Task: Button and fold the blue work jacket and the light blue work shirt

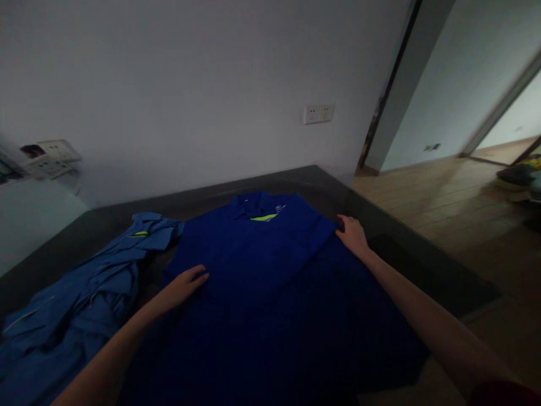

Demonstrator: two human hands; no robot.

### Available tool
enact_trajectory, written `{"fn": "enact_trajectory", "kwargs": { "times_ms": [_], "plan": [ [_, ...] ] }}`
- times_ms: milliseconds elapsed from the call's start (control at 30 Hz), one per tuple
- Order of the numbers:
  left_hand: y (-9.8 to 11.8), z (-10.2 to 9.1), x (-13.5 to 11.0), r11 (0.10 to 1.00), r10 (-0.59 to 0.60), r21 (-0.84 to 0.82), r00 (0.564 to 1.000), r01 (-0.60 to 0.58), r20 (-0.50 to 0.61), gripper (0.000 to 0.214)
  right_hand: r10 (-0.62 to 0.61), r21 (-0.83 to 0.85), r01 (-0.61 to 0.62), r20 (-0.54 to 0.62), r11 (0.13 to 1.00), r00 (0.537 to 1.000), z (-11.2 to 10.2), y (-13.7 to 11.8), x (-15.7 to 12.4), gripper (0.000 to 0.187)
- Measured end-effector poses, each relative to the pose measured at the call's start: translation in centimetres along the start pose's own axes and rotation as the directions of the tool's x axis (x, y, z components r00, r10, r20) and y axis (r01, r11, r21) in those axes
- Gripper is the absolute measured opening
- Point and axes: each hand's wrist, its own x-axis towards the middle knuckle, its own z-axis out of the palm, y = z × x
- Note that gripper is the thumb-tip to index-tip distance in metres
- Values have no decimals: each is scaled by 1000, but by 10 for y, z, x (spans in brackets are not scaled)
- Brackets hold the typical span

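A dark blue collared polo shirt (253, 270) lies spread over a dark table, its collar toward the wall. It has a yellow-green stripe and a small white print on the chest. My left hand (186, 285) rests on the shirt's left side, thumb and fingers a little apart with nothing plainly held. At the right shoulder or sleeve edge, my right hand (353, 234) pinches the cloth between thumb and fingers. A second, lighter blue shirt (101, 282) lies crumpled left of the polo, beyond my left forearm.
The dark table (313, 177) stands against a pale wall with a double socket (319, 114). A white surface with a power strip (53, 158) is at the far left. Wooden floor (414, 206) shows past the table's right edge, with blurred objects at the far right.
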Motion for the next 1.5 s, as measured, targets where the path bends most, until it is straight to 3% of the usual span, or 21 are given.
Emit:
{"fn": "enact_trajectory", "kwargs": {
  "times_ms": [200,300,400,500,600,733,833,967,1133,1300,1500],
  "plan": [
    [-15,2,6,996,-53,-76,998,55,34,47,6,8,-7,51,1000,999,-5,3,5,25],
    [-20,2,7,995,-79,68,994,74,75,43,-33,0,33,62,999,998,-8,-1,5,22],
    [-12,-6,19,973,9,231,1000,-12,11,33,-91,-25,93,51,995,995,-15,-7,2,23],
    [26,-14,55,949,188,270,980,-165,-59,31,-170,-62,171,25,983,985,-22,-12,-3,28],
    [97,-7,113,907,368,243,928,-345,-57,30,-235,-94,235,10,968,972,-25,-15,-7,27],
    [198,31,206,879,422,275,904,-390,-65,25,-280,-111,276,-28,955,959,-23,-12,-8,22],
    [244,68,270,898,371,296,922,-324,-115,29,-305,-108,297,-71,949,950,-21,-10,-5,21],
    [266,105,333,931,235,316,962,-181,-141,35,-309,-104,300,-81,948,948,-19,-11,-1,21],
    [276,126,377,935,120,347,986,-74,-116,37,-317,-63,312,-97,948,944,-17,-14,-1,24],
    [286,137,396,921,122,386,981,-55,-151,30,-273,-42,271,-47,962,961,-19,-13,1,23],
    [294,145,399,910,161,408,967,-67,-199,31,-219,-50,222,57,974,974,-24,-11,3,26]
  ]
}}
